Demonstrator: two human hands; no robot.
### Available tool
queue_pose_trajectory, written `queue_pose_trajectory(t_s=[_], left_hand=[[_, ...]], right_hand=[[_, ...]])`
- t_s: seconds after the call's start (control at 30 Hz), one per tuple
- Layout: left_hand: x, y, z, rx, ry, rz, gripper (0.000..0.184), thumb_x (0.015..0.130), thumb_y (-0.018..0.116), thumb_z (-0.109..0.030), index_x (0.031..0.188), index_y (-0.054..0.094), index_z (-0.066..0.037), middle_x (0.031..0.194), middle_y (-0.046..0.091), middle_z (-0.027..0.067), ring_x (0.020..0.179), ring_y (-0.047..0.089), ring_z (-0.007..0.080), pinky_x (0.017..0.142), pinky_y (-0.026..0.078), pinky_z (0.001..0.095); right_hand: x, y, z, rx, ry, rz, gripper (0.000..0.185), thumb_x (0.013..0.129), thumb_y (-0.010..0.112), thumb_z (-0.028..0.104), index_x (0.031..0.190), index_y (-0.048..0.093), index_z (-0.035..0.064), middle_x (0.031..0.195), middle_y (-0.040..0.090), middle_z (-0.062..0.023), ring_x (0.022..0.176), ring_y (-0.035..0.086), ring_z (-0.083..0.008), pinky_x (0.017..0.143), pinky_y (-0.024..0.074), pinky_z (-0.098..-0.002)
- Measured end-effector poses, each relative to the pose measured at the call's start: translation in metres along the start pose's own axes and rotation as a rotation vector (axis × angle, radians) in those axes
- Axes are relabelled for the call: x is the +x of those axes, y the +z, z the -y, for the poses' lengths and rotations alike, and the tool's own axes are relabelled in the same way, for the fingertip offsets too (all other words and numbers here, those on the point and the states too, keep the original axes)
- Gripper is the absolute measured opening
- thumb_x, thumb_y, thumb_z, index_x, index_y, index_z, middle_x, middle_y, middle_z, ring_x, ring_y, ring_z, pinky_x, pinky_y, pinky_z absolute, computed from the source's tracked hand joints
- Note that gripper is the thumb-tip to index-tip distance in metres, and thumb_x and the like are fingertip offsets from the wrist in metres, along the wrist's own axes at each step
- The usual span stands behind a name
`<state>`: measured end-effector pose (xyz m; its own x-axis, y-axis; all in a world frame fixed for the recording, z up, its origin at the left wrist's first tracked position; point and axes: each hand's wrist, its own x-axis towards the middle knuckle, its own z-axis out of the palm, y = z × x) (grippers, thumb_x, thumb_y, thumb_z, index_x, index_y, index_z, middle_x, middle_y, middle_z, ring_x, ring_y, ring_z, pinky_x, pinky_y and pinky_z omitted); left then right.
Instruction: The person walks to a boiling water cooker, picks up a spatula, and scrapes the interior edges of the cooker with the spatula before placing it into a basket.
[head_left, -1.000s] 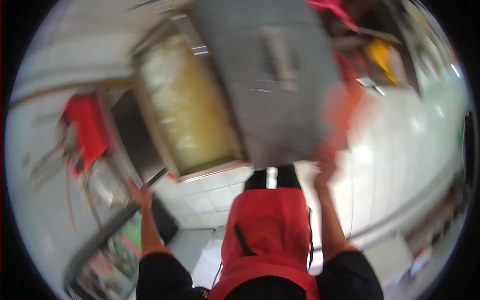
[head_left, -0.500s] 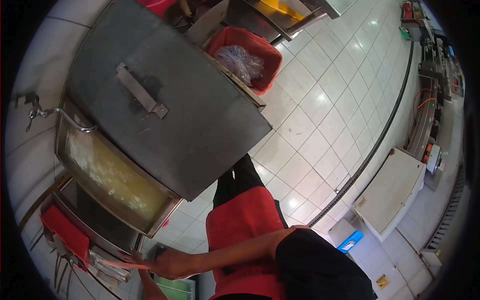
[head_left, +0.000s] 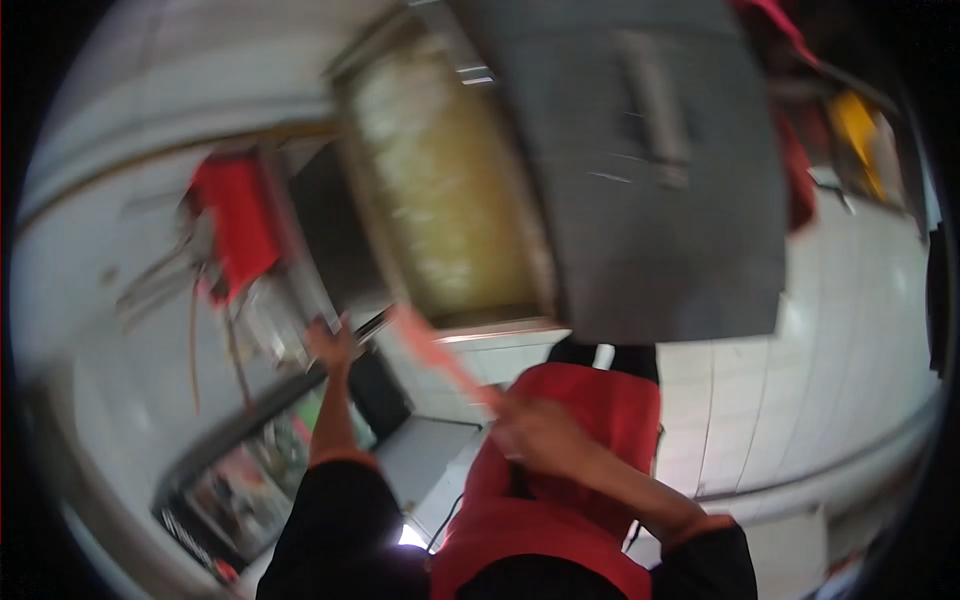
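Observation:
My right hand (head_left: 540,435) is closed around a pink, long-handled tool with a broad flat end, like a spatula (head_left: 440,360). It slants up to the left, its broad end near the front corner of a metal basin of cloudy yellowish liquid (head_left: 540,325). Blur hides whether the tool touches it. My left hand (head_left: 330,345) is at the front corner of a narrow dark metal container (head_left: 340,230) to the basin's left. Motion smears its fingers, so their grip is unclear.
A large grey lid with a handle (head_left: 670,240) lies right of the basin. Beyond the container hang a red object (head_left: 238,215) and clear plastic (head_left: 275,325). A dark-framed glass-fronted cabinet (head_left: 250,480) stands lower left. Tiled floor (head_left: 720,420) shows at right.
The view has swung round, so the basin and lid appear farther right and more upright. The pink tool has moved from the container's side to near the basin's front corner.

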<state>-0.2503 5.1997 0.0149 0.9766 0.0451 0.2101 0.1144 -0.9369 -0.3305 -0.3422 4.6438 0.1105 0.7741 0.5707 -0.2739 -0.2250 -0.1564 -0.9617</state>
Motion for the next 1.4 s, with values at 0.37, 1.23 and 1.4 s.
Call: queue_pose_trajectory(t_s=[0.37, 1.23, 1.4], left_hand=[[0.019, -0.013, -0.033, -0.243, -0.476, -0.035, 0.085, 0.073, 0.072, -0.063, 0.135, 0.041, -0.013, 0.128, 0.044, 0.0094, 0.124, 0.038, 0.0330, 0.101, 0.025, 0.0513], [0.030, -0.042, -0.028, -0.393, -0.449, -0.002, 0.086, 0.068, 0.076, -0.062, 0.135, 0.044, -0.017, 0.142, 0.041, 0.0062, 0.134, 0.034, 0.0286, 0.105, 0.025, 0.0495], [0.029, -0.043, -0.026, -0.407, -0.453, 0.002, 0.086, 0.068, 0.076, -0.062, 0.135, 0.044, -0.018, 0.141, 0.041, 0.0055, 0.134, 0.034, 0.0277, 0.106, 0.024, 0.0494]], right_hand=[[0.263, -0.058, 0.050, -0.426, 0.143, -0.265, 0.018, 0.092, 0.046, 0.009, 0.101, 0.049, -0.0060, 0.076, 0.064, -0.0278, 0.071, 0.065, -0.0458, 0.065, 0.0517, -0.0536], [0.226, 0.096, 0.035, -0.051, 0.482, -0.170, 0.034, 0.097, 0.042, 0.020, 0.077, 0.055, -0.0053, 0.054, 0.056, -0.0189, 0.042, 0.057, -0.0297, 0.042, 0.0436, -0.0436], [0.258, 0.079, 0.046, 0.119, 0.536, -0.204, 0.028, 0.097, 0.041, 0.018, 0.079, 0.050, -0.0021, 0.051, 0.050, -0.0087, 0.038, 0.050, -0.0194, 0.035, 0.0353, -0.0372]])
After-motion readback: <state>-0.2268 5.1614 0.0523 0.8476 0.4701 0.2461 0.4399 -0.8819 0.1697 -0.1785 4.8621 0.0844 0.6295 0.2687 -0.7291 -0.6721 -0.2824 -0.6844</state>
